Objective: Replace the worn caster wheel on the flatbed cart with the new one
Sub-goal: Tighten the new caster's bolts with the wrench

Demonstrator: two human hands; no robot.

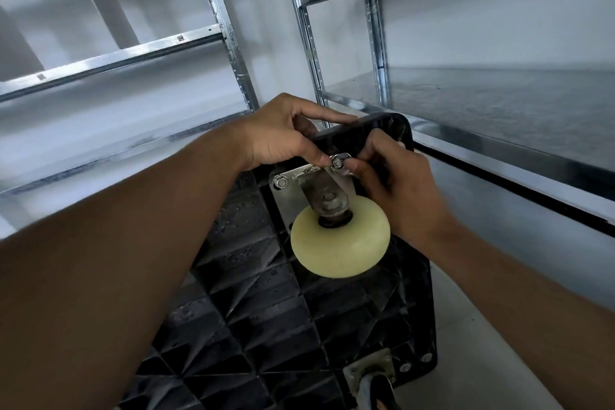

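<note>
The black flatbed cart (pixel 266 303) stands tipped up on edge, its ribbed underside facing me. A cream caster wheel (pixel 339 243) sits in a metal bracket whose plate (pixel 283 196) lies against the cart's top corner. My left hand (pixel 283 133) curls over the cart's upper edge, its fingertips at a nut (pixel 338 162) on the plate's top corner. My right hand (pixel 396 186) pinches that same nut from the right side. Another nut (pixel 281 182) shows at the plate's left corner.
A second, grey caster (pixel 372 379) is mounted at the cart's lower corner. Metal shelving uprights (pixel 309 33) stand right behind the cart. A dark shelf (pixel 499 110) runs along the right, and a pale shelf (pixel 83 150) runs on the left.
</note>
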